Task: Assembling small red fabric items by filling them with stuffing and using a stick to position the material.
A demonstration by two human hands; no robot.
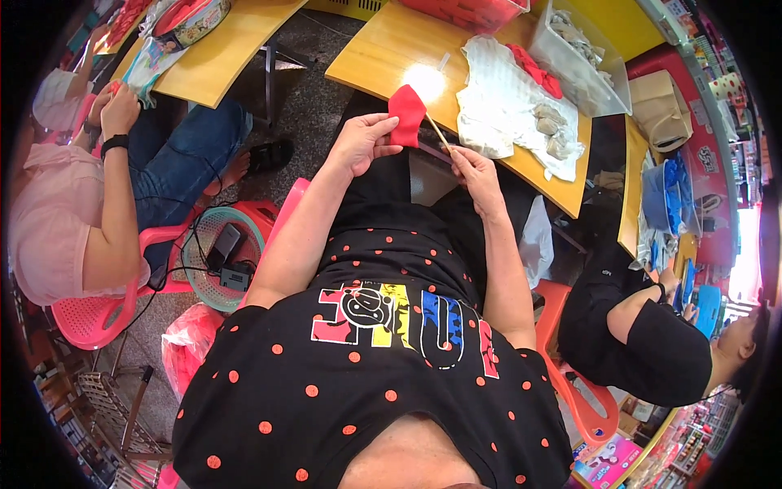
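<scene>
A small red cloth piece [406, 116] is pinched between the thumb and fingers of my left hand [364, 145], in front of the wooden table's near edge. My right hand [476, 178] grips the lower end of a thin wooden stick [437, 130]. The stick slants up and left, and its upper end meets the right side of the red piece. Whether that tip is inside the cloth or just against it, I cannot tell. Crumpled white cloth [487, 102] lies on the table [371, 61] close beyond my right hand.
Small grey-beige pieces [554, 130] and red cloth [533, 72] rest on the white cloth. A clear bin [607, 94] and a red basket [468, 12] stand behind. Co-workers sit at left and right. A green basket [213, 285] holding black devices and cables is at my left.
</scene>
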